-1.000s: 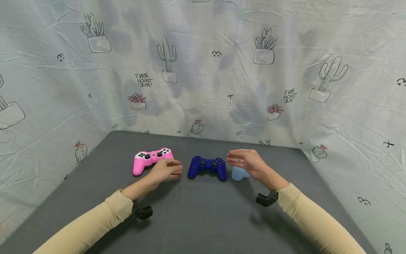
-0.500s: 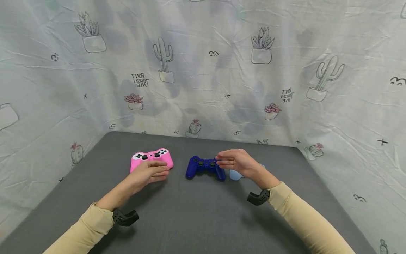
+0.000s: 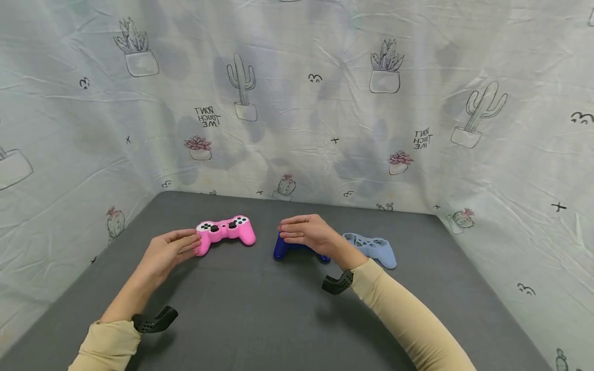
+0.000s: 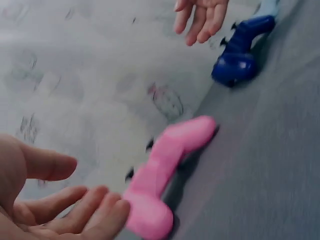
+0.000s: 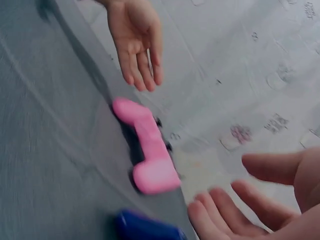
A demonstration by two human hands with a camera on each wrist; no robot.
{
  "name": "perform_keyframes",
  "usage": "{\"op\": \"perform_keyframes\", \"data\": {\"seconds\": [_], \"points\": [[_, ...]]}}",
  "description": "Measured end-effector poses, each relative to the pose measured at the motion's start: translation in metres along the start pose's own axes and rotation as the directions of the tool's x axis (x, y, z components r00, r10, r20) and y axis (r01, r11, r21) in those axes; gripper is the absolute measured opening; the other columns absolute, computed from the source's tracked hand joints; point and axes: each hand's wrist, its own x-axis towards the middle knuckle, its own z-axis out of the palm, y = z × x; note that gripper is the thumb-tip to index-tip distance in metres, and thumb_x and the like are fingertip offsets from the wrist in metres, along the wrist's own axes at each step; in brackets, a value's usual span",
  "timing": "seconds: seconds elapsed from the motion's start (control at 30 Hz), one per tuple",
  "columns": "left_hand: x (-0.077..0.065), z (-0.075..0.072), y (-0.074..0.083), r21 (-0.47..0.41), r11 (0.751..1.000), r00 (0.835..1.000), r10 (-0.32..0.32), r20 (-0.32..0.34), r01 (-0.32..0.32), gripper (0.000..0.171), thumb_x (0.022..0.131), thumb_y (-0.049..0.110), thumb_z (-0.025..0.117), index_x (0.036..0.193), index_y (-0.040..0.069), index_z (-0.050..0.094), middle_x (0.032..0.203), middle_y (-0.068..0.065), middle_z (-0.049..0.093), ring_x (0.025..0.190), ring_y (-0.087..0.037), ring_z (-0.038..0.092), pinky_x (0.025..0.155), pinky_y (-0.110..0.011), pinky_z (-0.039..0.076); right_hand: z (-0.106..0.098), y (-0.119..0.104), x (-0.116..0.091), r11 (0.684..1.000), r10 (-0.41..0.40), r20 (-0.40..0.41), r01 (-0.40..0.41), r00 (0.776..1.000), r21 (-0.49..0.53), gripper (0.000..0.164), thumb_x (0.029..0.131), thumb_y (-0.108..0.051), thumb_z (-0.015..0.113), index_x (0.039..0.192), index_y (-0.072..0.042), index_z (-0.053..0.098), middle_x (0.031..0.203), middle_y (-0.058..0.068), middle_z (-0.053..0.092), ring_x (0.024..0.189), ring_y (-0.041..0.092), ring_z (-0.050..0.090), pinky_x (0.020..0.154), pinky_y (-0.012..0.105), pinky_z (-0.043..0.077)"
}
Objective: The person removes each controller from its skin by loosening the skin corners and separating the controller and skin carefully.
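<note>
Lying between the hands [image 3: 162,256] [image 3: 312,233], pink controller [image 3: 226,231], face up

R hand [image 5: 297,215] near blue ctrlr [image 5: 145,227]; L hand [image 5: 136,35] by pink ctrlr [image 5: 151,142] w/ 2 blk sticks [image 5: 169,146].

A: What closes the place in?
B: Pale, creased cloth [image 3: 297,93]; it fills the top of the head view and runs down both sides, with greyish patches across the middle.
A: Any pattern?
B: Line-drawn plants; a leafy pot [image 3: 141,63] at upper left, a tall cactus [image 3: 246,111] left of centre, a pink succulent [image 3: 397,168] right of centre; mirrored lettering [image 3: 207,117] and little crosses too.
A: And below?
B: A dark grey surface [image 3: 260,319]; its far edge crosses just under mid-frame, its sides spreading towards the bottom corners.
A: The light?
B: Soft; the cloth's folds show only faintly.
</note>
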Motion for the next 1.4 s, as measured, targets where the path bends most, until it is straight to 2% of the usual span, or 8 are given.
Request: {"op": "perform_keyframes", "data": {"seconds": [0.23,0.43,0.57,0.73,0.83,0.97,1.17,1.4], "points": [[0.001,-0.028,-0.012,-0.173,0.985,0.989,-0.011,-0.149,-0.016,0.055,0.099,0.008,0.060,0.143,-0.010,0.033,0.098,0.010,0.068,0.095,-0.005,0.066,0.090,-0.030,0.050,0.045,0.021,0.033,0.998,-0.063,-0.161,0.064,0.985,0.000,0.030,0.093,0.001,0.066,0.122,0.007,0.064,0.123,0.020,0.062,0.117,0.033,0.058,0.098,0.043,0.045],[0.000,-0.036,-0.018,-0.153,0.988,0.981,-0.008,-0.192,-0.022,0.064,0.100,0.010,0.058,0.149,-0.012,0.023,0.097,0.016,0.064,0.093,0.001,0.063,0.091,-0.027,0.049,0.077,0.036,0.056,0.988,-0.119,-0.300,0.082,0.946,-0.133,0.028,0.090,-0.011,0.074,0.116,-0.002,0.070,0.109,0.005,0.065,0.107,0.022,0.062,0.095,0.041,0.048],[0.001,-0.034,-0.022,-0.130,0.991,0.983,0.007,-0.182,-0.031,0.067,0.101,0.010,0.057,0.150,-0.013,0.018,0.099,0.017,0.062,0.094,0.004,0.062,0.093,-0.026,0.047,0.090,0.045,0.065,0.981,-0.123,-0.373,0.055,0.920,-0.188,0.033,0.089,-0.016,0.075,0.119,-0.005,0.069,0.112,0.006,0.064,0.111,0.023,0.057,0.097,0.043,0.045],[0.004,-0.028,-0.026,-0.062,0.997,0.984,0.027,-0.176,-0.039,0.066,0.101,0.013,0.057,0.149,-0.013,0.021,0.112,0.007,0.057,0.097,0.005,0.059,0.097,-0.028,0.045,0.096,0.054,0.068,0.981,-0.098,-0.397,0.021,0.912,-0.193,0.036,0.088,-0.019,0.076,0.121,-0.007,0.068,0.118,0.007,0.060,0.114,0.024,0.055,0.101,0.047,0.040],[0.005,-0.026,-0.028,-0.022,0.999,0.984,0.029,-0.173,-0.033,0.066,0.101,0.016,0.057,0.149,-0.012,0.023,0.127,-0.012,0.052,0.098,0.006,0.058,0.098,-0.029,0.043,0.098,0.057,0.069,0.981,-0.089,-0.396,0.011,0.914,-0.195,0.036,0.087,-0.020,0.077,0.120,-0.007,0.068,0.114,0.004,0.062,0.113,0.023,0.057,0.101,0.047,0.040],[0.005,-0.026,-0.031,0.010,1.000,0.988,0.017,-0.156,-0.016,0.068,0.102,0.020,0.058,0.150,-0.011,0.022,0.148,-0.029,0.031,0.108,0.001,0.056,0.100,-0.030,0.041,0.097,0.060,0.072,0.981,-0.087,-0.377,0.014,0.922,-0.193,0.040,0.088,-0.020,0.076,0.124,-0.007,0.066,0.118,0.005,0.062,0.116,0.024,0.055,0.102,0.046,0.040],[0.006,-0.021,-0.035,0.029,0.999,0.993,-0.031,-0.117,0.034,0.069,0.102,0.022,0.057,0.151,-0.010,0.019,0.153,-0.029,0.024,0.132,-0.022,0.043,0.102,-0.031,0.039,0.095,0.063,0.076,0.985,-0.071,-0.366,0.007,0.928,-0.173,0.044,0.088,-0.019,0.076,0.127,-0.004,0.064,0.119,0.006,0.063,0.115,0.022,0.055,0.100,0.041,0.042],[0.010,-0.014,-0.039,0.086,0.995,0.997,-0.053,-0.047,0.057,0.068,0.104,0.022,0.054,0.151,-0.011,0.017,0.152,-0.029,0.027,0.137,-0.033,0.034,0.103,-0.032,0.039,0.090,0.066,0.072,0.990,-0.043,-0.381,-0.010,0.923,-0.138,0.038,0.088,-0.014,0.075,0.123,-0.001,0.065,0.120,0.009,0.060,0.112,0.023,0.057,0.094,0.038,0.048]]}}
